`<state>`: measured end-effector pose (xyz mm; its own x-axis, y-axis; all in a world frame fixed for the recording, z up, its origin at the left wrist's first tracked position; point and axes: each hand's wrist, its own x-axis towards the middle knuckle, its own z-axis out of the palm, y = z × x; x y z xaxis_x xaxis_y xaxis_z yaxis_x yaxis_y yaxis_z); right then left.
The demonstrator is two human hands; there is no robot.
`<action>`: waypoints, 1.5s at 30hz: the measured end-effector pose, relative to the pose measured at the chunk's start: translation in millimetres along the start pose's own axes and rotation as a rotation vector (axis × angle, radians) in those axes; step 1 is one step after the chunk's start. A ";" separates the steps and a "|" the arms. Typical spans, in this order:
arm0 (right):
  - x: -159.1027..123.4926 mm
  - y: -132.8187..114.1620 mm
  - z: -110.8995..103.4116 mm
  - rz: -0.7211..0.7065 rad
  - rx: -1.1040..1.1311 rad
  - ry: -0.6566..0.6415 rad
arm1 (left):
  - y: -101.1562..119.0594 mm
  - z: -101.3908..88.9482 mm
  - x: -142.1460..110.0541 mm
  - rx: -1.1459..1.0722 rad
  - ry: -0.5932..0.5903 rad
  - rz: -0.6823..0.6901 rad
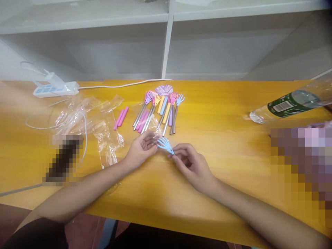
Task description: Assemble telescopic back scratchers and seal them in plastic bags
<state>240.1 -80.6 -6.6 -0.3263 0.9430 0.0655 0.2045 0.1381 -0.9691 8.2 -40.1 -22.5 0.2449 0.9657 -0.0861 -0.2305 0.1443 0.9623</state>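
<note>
My right hand [195,167] pinches the narrow base of a light blue hand-shaped back scratcher head [165,145], its fingers pointing up and left. Close to those tips, my left hand [141,148] is closed, thumb against curled fingers, on a clear plastic bag [156,129] whose edges are hard to make out. Just beyond my hands lie several telescopic back scratchers with metal rods and purple, yellow, pink and blue heads [173,98]. Among them are yellow, blue, purple and pink handle sleeves [160,104]. Two pink sleeves [121,118] lie apart to the left.
Crumpled clear plastic bags [106,138] spread over the left of the table [228,155]. Behind them is a white power strip [55,89] with cables. Purple printed cards [164,90] lie at the back. A clear bottle with a green label [287,103] is at right.
</note>
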 end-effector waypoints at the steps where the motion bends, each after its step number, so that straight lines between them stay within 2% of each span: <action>1: 0.0 0.5 0.2 0.013 0.017 0.005 | -0.3 0.0 0.1 0.003 -0.003 0.002; 6: 0.9 3.4 2.0 0.102 0.138 0.003 | 2.0 1.9 -1.1 0.029 0.015 -0.012; 15: 2.0 -1.0 0.8 0.207 0.249 -0.004 | 7.9 4.9 -4.0 0.045 -0.100 -0.120; 19: 2.9 -0.9 -1.4 0.296 0.279 -0.052 | 4.7 3.2 -2.7 0.038 -0.004 -0.036; 22: 4.4 -1.6 -4.6 0.318 0.219 -0.094 | 2.5 0.6 -0.6 0.037 0.069 0.007; 28: 7.4 -1.5 -12.2 0.148 0.041 -0.101 | -0.5 -2.1 1.8 -0.011 0.116 0.016; 36: 12.6 0.3 -18.8 -0.042 -0.152 -0.083 | 4.2 -0.3 1.3 -0.136 0.095 0.050; 45: 12.8 -3.9 -18.9 -0.116 -0.124 -0.103 | 9.8 -2.3 -1.3 0.114 -0.062 0.019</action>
<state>252.6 -63.4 2.5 -0.4454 0.8837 0.1439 0.2701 0.2859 -0.9194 3.4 -39.5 -13.6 0.2998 0.9524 -0.0545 -0.1284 0.0969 0.9870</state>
